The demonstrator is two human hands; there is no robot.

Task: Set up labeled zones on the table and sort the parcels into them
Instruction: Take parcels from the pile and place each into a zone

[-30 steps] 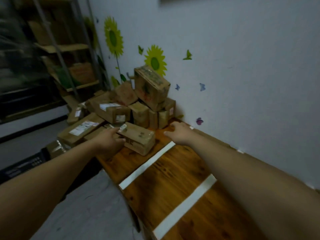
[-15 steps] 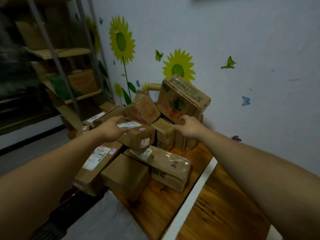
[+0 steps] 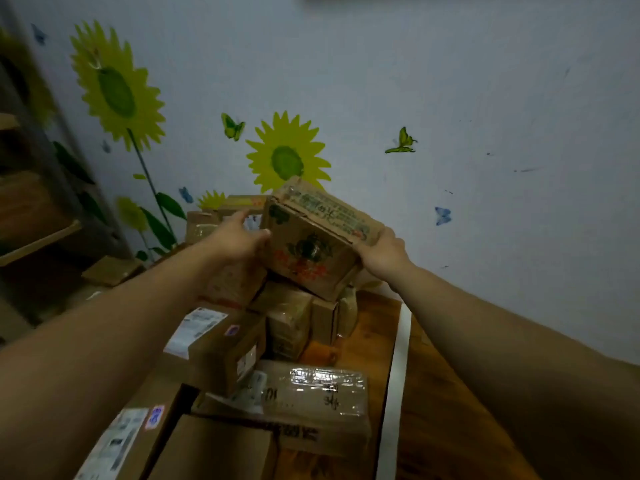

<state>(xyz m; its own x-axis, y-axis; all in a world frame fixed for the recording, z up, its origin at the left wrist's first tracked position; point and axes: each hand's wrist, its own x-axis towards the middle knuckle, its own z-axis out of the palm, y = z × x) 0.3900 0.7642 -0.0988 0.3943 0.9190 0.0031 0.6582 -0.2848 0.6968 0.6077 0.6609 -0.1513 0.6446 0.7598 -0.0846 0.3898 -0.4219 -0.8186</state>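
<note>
A printed cardboard box (image 3: pixel 311 244) with green and red markings sits tilted on top of a pile of parcels at the wall end of the wooden table (image 3: pixel 440 403). My left hand (image 3: pixel 239 237) presses against its left side with the thumb at the box's edge. My right hand (image 3: pixel 382 252) grips its right lower corner, fingers curled around the edge. Below lie several more parcels, among them a labelled box (image 3: pixel 221 341) and a tape-wrapped parcel (image 3: pixel 311 403). A white tape strip (image 3: pixel 396 382) crosses the tabletop to the right of the pile.
A white wall with sunflower and butterfly stickers stands directly behind the pile. Shelving with cartons (image 3: pixel 31 209) is at the far left. More boxes (image 3: pixel 114 271) lie low beyond the table's left side.
Both hands rose from the lower parcels to the top printed box: the left left the labelled box, the right slid round the corner. The camera moved closer.
</note>
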